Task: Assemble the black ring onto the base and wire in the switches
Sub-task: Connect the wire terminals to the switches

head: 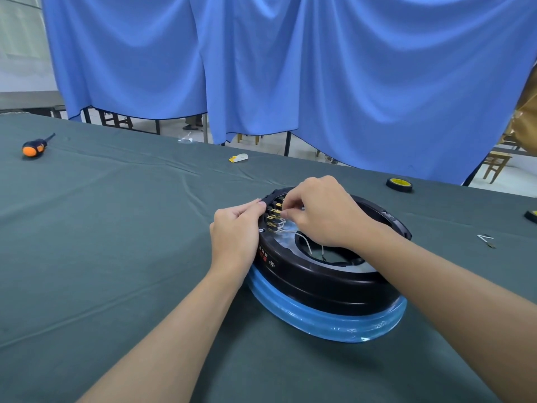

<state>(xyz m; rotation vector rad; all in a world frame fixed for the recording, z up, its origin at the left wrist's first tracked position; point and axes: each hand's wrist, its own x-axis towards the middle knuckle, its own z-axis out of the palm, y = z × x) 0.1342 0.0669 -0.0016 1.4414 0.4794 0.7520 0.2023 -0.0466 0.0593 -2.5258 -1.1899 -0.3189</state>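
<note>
My left hand (236, 225) grips the black ring (328, 282) at its rim; my right hand (318, 212) fingers pinch a white wire (306, 242) at the switches (276, 212).

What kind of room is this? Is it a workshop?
Probably a workshop or training room for putting things together. A long table under a green cloth holds a screwdriver and a tape roll, blue curtains hang behind, and more tables and stools show beneath them.

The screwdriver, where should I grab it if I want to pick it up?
Grab the screwdriver by its fat orange handle, coming down from above. It lies flat on the table, handle nearer you, thin shaft pointing away. The handle looks thick enough for a firm grip.
</note>
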